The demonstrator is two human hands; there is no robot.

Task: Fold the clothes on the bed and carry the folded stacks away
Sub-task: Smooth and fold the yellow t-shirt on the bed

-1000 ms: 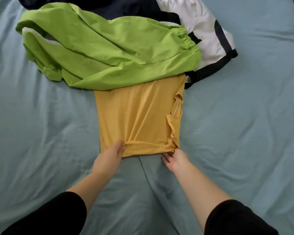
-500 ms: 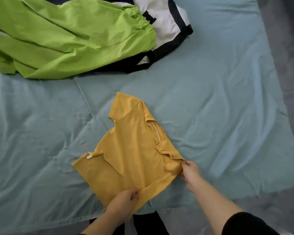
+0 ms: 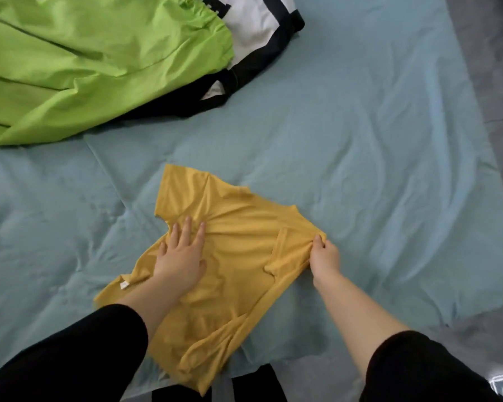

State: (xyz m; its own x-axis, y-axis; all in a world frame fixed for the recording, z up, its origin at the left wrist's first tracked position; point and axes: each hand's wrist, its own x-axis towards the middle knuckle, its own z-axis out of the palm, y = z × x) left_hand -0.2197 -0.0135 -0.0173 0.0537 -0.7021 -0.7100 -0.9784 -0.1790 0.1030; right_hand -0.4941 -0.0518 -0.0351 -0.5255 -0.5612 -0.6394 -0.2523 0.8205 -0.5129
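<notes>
Head view: left hand (image 3: 180,261) fingers spread flat on yellow shirt (image 3: 238,256); right hand (image 3: 325,256) fingers pinch its right edge.

The single head-worn view looks forward and steeply down from above the near edge of the wrinkled pale blue-green bed sheet (image 3: 360,146). It sits close: two black-sleeved forearms (image 3: 70,358) enter from the bottom edge, and the left hand (image 3: 180,258) and right hand (image 3: 325,256) meet the folded mustard-yellow cotton shirt (image 3: 241,245) just below mid-frame. The crumpled lime-green fabric garment (image 3: 84,68) fills the upper left corner, and the grey floor (image 3: 501,82) runs down the right edge.
</notes>
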